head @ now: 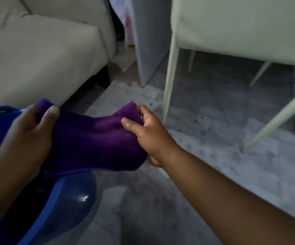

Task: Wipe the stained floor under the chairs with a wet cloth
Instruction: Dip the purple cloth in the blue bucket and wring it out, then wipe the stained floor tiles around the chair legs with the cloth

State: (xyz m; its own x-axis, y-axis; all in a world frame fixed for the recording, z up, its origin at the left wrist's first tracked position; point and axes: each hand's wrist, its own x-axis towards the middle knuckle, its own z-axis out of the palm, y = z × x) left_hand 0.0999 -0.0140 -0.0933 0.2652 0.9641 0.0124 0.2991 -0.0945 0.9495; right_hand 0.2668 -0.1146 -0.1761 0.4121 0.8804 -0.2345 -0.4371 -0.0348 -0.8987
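A purple cloth (97, 140) is stretched between both of my hands, above a blue plastic basin (69, 195) at the lower left. My left hand (28, 131) pinches the cloth's left end. At the right end, my right hand (150, 137) grips it. The grey marbled floor (205, 138) carries dark and reddish stains to the right of my hands, near the legs of a cream chair (231, 27). The cloth hangs in the air and does not touch the floor.
A cream sofa (37, 55) fills the upper left. A grey table leg panel (148, 41) stands between sofa and chair. Thin cream chair legs (169, 82) slant down to the floor at centre and right. More chair legs show further back.
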